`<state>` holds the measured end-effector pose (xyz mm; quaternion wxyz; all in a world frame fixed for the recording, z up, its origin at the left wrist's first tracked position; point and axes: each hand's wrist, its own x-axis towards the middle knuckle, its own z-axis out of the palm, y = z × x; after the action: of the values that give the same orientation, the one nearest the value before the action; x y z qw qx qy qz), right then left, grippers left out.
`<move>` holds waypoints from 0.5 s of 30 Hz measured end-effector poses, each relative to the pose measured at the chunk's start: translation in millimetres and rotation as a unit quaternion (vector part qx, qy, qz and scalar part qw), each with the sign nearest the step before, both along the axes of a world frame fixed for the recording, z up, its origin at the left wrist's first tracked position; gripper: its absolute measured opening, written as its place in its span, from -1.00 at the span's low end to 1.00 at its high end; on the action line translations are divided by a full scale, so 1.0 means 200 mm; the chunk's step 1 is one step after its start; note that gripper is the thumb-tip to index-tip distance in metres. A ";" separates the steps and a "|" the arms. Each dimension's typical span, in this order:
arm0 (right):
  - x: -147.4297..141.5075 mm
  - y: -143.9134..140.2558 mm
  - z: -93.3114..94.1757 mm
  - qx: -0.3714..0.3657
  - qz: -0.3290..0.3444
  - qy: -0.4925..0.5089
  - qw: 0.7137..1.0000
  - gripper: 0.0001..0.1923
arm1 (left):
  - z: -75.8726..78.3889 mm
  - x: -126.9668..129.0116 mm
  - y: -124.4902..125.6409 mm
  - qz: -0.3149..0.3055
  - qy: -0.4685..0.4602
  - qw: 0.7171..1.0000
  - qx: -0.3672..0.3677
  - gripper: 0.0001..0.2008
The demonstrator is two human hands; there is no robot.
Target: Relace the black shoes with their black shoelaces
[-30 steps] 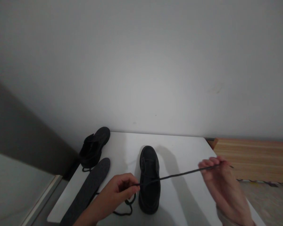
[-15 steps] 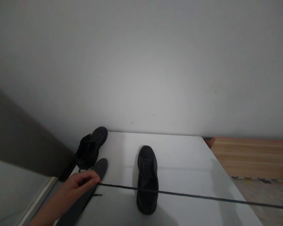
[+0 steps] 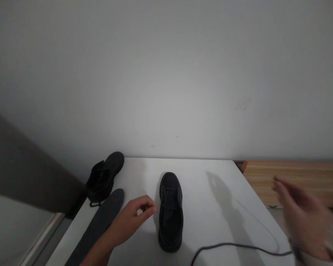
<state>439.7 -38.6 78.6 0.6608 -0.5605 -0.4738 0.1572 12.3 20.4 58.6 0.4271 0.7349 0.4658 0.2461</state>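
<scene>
A black lace-up shoe (image 3: 170, 210) without a lace stands upright on the white tabletop, toe toward the wall. My left hand (image 3: 135, 212) hovers just left of it, thumb and forefinger pinched together with no lace showing between them. On the right, my right hand (image 3: 305, 214) is raised and blurred, its fingers closed, with a dark tip at the fingertips. A dark shoelace (image 3: 227, 244) runs from below that hand across the front of the table and out at the bottom edge. Part of the lace is hidden behind the right hand.
A second black shoe (image 3: 102, 177) lies at the back left corner, a bit of lace beside it. Near it, a long grey insole-shaped piece (image 3: 105, 214) is partly covered by my left forearm. A wall (image 3: 177, 81) rises behind; a wooden surface (image 3: 258, 173) lies right.
My left hand has moved right, toward the shoe, and the taut lace has left its fingers. The lace now hangs slack, and my right hand has come into view.
</scene>
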 end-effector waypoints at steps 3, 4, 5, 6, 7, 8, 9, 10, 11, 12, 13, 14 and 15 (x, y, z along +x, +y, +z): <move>-0.28 0.16 -0.11 -0.049 0.042 -0.107 0.992 -0.91 | -0.06 0.17 0.10 0.001 -0.006 0.998 0.060 -0.88; -0.38 0.20 -0.16 -0.070 0.074 -0.130 0.986 -0.90 | -0.09 0.22 0.13 0.003 -0.003 0.997 0.076 -0.89; -0.47 0.24 -0.20 -0.079 0.100 -0.147 0.981 -0.90 | -0.11 0.26 0.16 0.007 0.003 0.996 0.089 -0.89; -0.55 0.26 -0.25 -0.087 0.122 -0.161 0.976 -0.90 | -0.14 0.30 0.19 0.014 0.012 0.995 0.099 -0.89; -0.62 0.28 -0.29 -0.092 0.137 -0.172 0.971 -0.90 | -0.17 0.33 0.21 0.019 0.022 0.994 0.107 -0.87; -0.68 0.30 -0.32 -0.097 0.148 -0.181 0.967 -0.90 | -0.19 0.36 0.23 0.024 0.032 0.993 0.114 -0.83; -0.72 0.31 -0.36 -0.102 0.156 -0.189 0.964 -0.90 | -0.22 0.38 0.24 0.029 0.042 0.992 0.120 -0.79; -0.75 0.32 -0.39 -0.107 0.163 -0.197 0.961 -0.89 | -0.23 0.39 0.25 0.033 0.050 0.990 0.126 -0.74; -0.77 0.33 -0.42 -0.112 0.168 -0.203 0.958 -0.88 | -0.25 0.41 0.26 0.037 0.057 0.989 0.132 -0.71; -0.78 0.33 -0.44 -0.116 0.172 -0.209 0.956 -0.88 | -0.26 0.42 0.26 0.042 0.062 0.988 0.138 -0.69; -0.78 0.34 -0.46 -0.120 0.176 -0.214 0.953 -0.87 | -0.27 0.43 0.26 0.046 0.066 0.986 0.143 -0.69; -0.78 0.35 -0.47 -0.123 0.179 -0.217 0.952 -0.87 | -0.28 0.44 0.25 0.051 0.069 0.985 0.148 -0.70; -0.78 0.35 -0.48 -0.126 0.182 -0.220 0.950 -0.86 | -0.28 0.45 0.25 0.057 0.070 0.984 0.151 -0.71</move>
<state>283.1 31.6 -16.8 0.4241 -0.5639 -0.6780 0.2060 102.8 70.2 1.9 0.2626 0.7789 0.4927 0.2854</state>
